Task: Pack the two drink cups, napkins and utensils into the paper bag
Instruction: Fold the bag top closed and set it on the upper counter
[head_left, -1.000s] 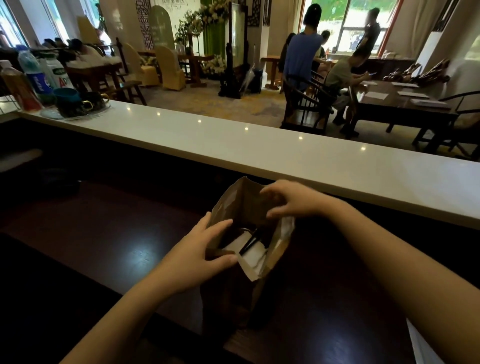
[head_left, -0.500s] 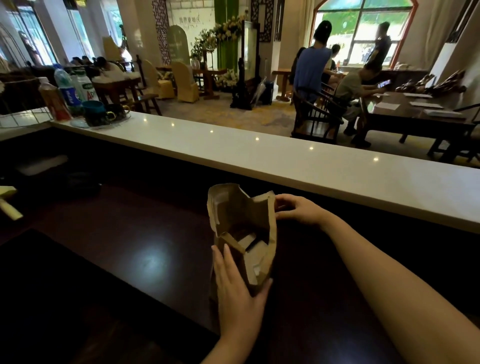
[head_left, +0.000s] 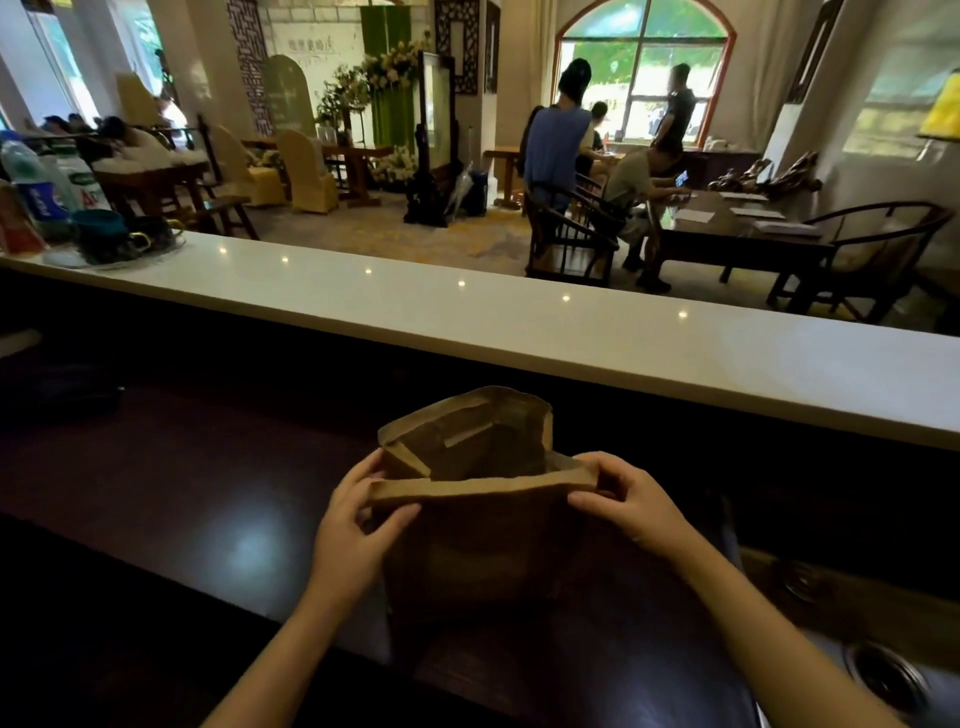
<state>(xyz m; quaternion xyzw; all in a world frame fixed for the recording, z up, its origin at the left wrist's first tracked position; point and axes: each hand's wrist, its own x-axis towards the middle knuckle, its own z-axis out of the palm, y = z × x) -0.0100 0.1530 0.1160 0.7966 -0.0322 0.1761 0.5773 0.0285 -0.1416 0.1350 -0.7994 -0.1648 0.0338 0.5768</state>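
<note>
The paper bag stands upright on the dark desk, its mouth open toward the camera. The left hand is closed on the bag's near rim at the left corner: the thumb lies over the front of the folded edge and the fingers curl behind it, pinching the paper. The right hand is closed in the same way on the near rim at the bag's right corner, thumb in front, fingers wrapped around the side fold. Between the two hands the near rim runs as a flat, taut band. The far wall of the bag rises higher behind it, with the side gussets creased inward. The inside of the bag is in shadow, so what lies in it cannot be told. Beyond the bag, a long white counter ledge runs across the view, and at its left end, well apart from the bag, sit bottles and a dark cup.
</note>
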